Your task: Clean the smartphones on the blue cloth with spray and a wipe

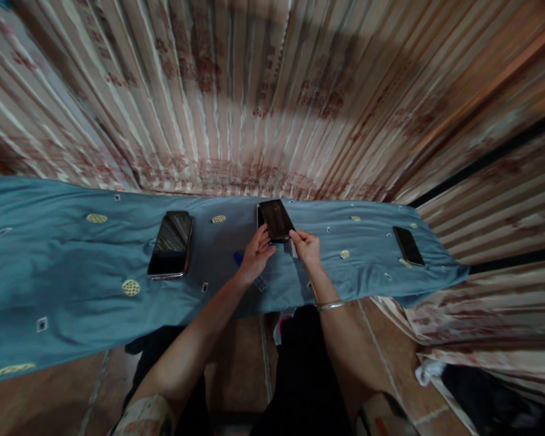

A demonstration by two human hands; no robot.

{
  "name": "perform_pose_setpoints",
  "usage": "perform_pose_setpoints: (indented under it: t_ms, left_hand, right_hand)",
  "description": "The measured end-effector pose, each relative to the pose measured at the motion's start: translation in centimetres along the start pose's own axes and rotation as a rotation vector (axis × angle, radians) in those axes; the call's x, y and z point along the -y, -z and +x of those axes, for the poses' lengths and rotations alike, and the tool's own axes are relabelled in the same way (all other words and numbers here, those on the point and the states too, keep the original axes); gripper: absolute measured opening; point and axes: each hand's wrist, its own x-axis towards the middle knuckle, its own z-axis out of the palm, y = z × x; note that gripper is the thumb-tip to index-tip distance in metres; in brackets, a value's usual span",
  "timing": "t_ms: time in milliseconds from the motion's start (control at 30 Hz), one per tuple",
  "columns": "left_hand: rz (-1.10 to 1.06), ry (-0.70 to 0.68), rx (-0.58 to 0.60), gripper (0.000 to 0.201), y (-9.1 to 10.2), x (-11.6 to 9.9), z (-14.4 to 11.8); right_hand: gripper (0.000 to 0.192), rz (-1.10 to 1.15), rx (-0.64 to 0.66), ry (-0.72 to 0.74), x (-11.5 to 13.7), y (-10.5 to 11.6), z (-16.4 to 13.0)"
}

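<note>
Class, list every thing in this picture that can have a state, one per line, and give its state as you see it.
Black smartphone in the middle: screen dark, raised at its near end, held by both hands.
Large black smartphone on the left: screen dark, lying flat, untouched.
Small black smartphone on the right: screen dark, lying flat, untouched.
Blue embroidered cloth: spread out, creased.
Left hand: gripping.
Right hand: gripping.

Both forearms are bare from the short sleeves down to the left hand (255,255) and right hand (307,246). The short patterned sleeve on the left arm (143,418) is pale with reddish-brown print; the short patterned sleeve on the right arm (384,415) looks darker (too blurred to read). A thin silver metal bangle (330,306) circles the right wrist. Dark black trousers (304,375) cover the legs.
</note>
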Motion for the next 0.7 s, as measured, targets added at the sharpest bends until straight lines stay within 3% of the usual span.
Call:
perform_pose_setpoints:
  t_ms: [333, 700]
  left_hand:
    - [0.125, 0.006, -0.057, 0.084, 1.2, 1.2, 1.7]
    - [0.347, 0.023, -0.147, 0.066, 1.3, 0.7, 1.6]
  right_hand:
    - [0.027, -0.290, -0.017, -0.024, -0.2, -0.2, -1.2]
    - [0.028, -0.228, 0.008, -0.012, -0.9, -1.4, 2.4]
